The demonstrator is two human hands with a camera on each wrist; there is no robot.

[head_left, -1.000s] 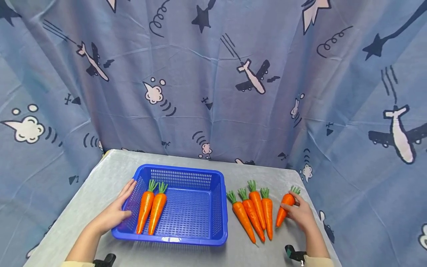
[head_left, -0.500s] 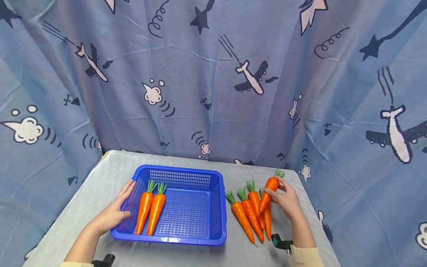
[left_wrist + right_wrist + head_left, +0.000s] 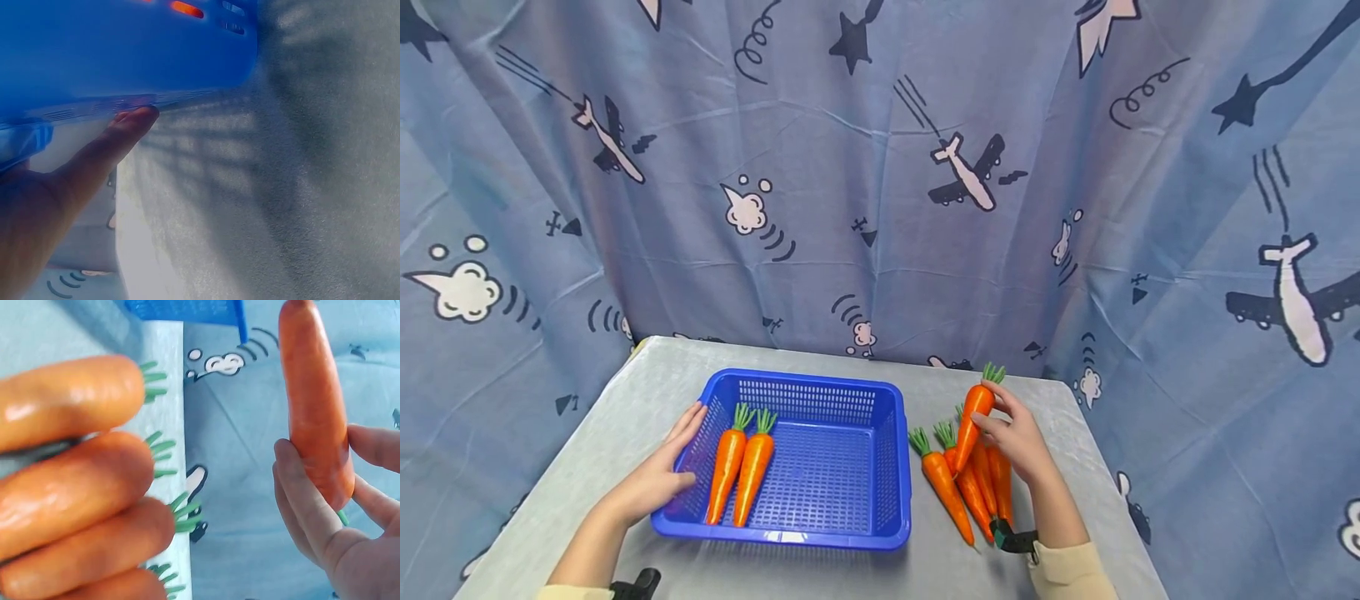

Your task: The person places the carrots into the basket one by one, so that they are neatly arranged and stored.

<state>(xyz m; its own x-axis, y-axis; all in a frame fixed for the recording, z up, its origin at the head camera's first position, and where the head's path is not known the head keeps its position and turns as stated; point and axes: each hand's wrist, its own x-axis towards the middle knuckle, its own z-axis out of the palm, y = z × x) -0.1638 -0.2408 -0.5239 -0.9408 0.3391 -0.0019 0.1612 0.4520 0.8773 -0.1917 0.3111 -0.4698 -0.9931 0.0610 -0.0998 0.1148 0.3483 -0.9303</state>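
Observation:
A blue plastic basket with slotted walls stands on the table. Two orange carrots with green tops, a left one and a right one, lie side by side inside its left part. Against the basket's left side rests my left hand, fingers extended; the left wrist view has one digit touching the blue wall from outside. My right hand pinches another carrot near its leafy end, tip pointing down in the head view. It is held above several carrots lying right of the basket.
A pale cloth covers the table. Behind it and along both sides hangs a blue curtain printed with planes and stars. The basket's right wall stands close to the leftmost loose carrot.
My right hand has lifted the carrot from the table's right side and carried it left, over the loose carrots. The left hand and basket stay in place.

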